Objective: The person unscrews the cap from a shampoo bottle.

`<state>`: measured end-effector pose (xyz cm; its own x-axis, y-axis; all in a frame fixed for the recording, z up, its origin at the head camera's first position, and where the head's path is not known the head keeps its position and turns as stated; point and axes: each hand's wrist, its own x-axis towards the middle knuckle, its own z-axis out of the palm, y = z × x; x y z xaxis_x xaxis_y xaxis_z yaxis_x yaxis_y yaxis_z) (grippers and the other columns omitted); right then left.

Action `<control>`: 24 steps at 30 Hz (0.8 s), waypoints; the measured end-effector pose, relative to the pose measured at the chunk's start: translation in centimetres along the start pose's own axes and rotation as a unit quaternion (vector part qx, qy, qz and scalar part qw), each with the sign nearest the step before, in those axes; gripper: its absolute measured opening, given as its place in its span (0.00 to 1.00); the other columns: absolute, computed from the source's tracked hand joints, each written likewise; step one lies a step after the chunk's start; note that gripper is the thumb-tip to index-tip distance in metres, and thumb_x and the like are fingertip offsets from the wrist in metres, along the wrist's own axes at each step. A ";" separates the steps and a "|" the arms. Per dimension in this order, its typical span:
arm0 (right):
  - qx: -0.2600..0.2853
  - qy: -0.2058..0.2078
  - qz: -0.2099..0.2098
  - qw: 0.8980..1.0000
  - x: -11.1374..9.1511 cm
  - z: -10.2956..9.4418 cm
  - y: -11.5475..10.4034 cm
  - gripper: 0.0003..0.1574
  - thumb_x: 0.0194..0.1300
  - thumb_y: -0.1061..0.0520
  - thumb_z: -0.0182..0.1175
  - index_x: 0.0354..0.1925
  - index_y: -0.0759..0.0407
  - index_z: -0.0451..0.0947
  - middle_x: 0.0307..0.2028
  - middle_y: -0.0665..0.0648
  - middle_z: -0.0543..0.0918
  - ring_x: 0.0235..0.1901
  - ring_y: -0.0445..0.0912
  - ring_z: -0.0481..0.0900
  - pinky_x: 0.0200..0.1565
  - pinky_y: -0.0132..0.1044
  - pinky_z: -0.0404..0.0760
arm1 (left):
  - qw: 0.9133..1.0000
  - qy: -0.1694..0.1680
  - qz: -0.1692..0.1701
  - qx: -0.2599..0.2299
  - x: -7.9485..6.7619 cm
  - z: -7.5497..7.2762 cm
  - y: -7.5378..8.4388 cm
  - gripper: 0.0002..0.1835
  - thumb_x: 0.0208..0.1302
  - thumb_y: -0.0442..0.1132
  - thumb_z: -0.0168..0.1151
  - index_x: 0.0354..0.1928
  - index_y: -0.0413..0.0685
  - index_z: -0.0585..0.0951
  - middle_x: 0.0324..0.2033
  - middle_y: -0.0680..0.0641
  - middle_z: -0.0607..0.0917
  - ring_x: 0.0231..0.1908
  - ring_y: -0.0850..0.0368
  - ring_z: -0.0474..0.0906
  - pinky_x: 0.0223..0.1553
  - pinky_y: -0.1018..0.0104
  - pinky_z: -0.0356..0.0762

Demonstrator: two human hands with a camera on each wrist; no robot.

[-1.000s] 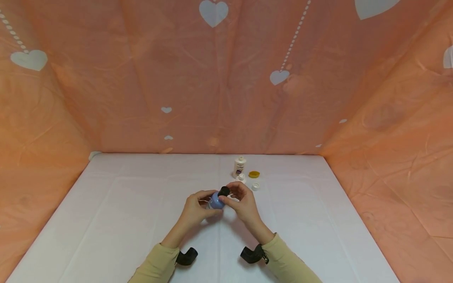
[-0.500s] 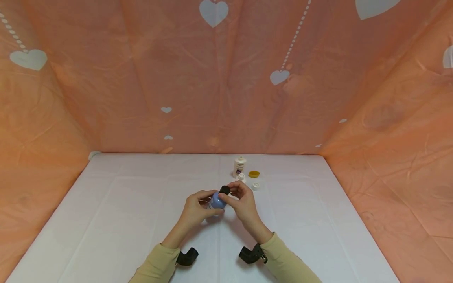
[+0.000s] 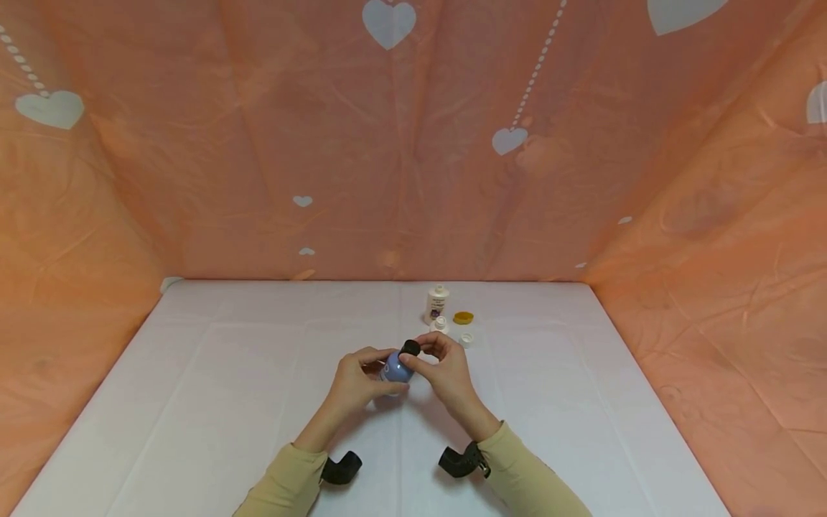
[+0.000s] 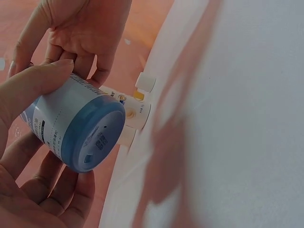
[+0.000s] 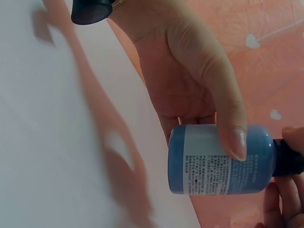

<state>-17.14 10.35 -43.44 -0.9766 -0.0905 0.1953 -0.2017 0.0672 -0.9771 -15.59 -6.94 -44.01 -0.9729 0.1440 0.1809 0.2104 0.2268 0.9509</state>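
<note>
My left hand (image 3: 354,380) grips a blue bottle (image 3: 395,368) with a pale printed label, thumb on one side and fingers on the other. The bottle is held tilted above the table, its base towards the left wrist camera and its black cap (image 3: 410,347) up and to the right. My right hand (image 3: 447,368) pinches this cap between thumb and fingers. In the right wrist view the cap (image 5: 287,157) sits on the bottle's neck, partly hidden by the right fingers. The left thumb lies across the label (image 5: 204,161), which carries rows of small print.
Behind the hands stand a white bottle (image 3: 436,303) with a printed label and a smaller white bottle (image 3: 440,324). Beside them lie a yellow lid (image 3: 463,317) and a white cap (image 3: 466,340). Orange cloth (image 3: 400,179) with pale hearts encloses the white-covered table (image 3: 258,402).
The right thumb has shifted slightly up on the black cap, and the cap has tilted a little. The left hand has kept its grip and nearly its place. The things behind have stayed put.
</note>
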 end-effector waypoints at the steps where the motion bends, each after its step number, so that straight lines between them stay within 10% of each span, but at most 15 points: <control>1: -0.001 0.001 -0.001 1.000 0.0 0.0 0.0 0.17 0.51 0.67 0.72 0.39 0.70 0.78 0.36 0.55 0.81 0.40 0.46 0.76 0.48 0.44 0.72 | 1.000 0.000 0.000 0.001 0.0 0.0 0.0 0.27 0.37 0.25 0.78 0.46 0.34 0.84 0.33 0.44 0.83 0.36 0.48 0.80 0.41 0.58 0.81; 24: 0.003 -0.035 -0.024 0.999 0.1 -0.3 0.3 0.16 0.56 0.67 0.68 0.44 0.71 0.79 0.41 0.62 0.82 0.46 0.49 0.77 0.54 0.53 0.70 | 0.999 -0.036 -0.041 0.005 0.4 -0.4 -0.8 0.25 0.42 0.30 0.78 0.47 0.33 0.83 0.35 0.44 0.84 0.34 0.51 0.80 0.36 0.65 0.79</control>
<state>-17.28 10.63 -43.67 -0.9578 -0.1633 0.2364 -0.2482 0.0560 -0.9671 -16.18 -7.47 -44.61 -0.9776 0.1929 0.0837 0.1316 0.2508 0.9591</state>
